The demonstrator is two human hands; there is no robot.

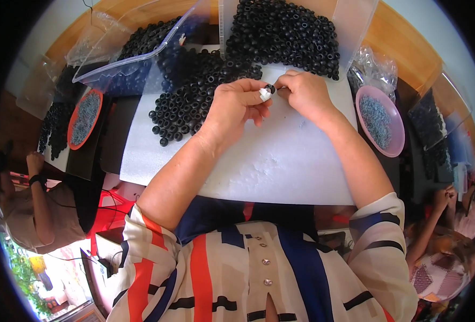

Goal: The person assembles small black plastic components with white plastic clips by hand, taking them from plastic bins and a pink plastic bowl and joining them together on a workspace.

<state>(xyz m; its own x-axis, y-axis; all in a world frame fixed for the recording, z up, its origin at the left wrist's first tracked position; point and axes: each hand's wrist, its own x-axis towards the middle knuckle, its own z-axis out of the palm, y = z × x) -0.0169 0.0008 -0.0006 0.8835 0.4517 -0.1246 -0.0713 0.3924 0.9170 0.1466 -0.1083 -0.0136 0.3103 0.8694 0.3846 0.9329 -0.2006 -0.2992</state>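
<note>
White desk point(296, 166): black ring point(270, 87) above it, toward far edge, pinched in left hand point(232, 104); right hand point(304, 95) curled just beside, cannot tell whether gripping. Probably best: ring steady, hole unobstructed. Loose black rings point(181, 110) toward left edge.

A cream blouse point(231, 279) with orange-red and navy vertical stripes and short black bars; round, shiny buttons point(266, 262) run down its placket; loose sleeves point(376, 228) end near the elbows.
</note>
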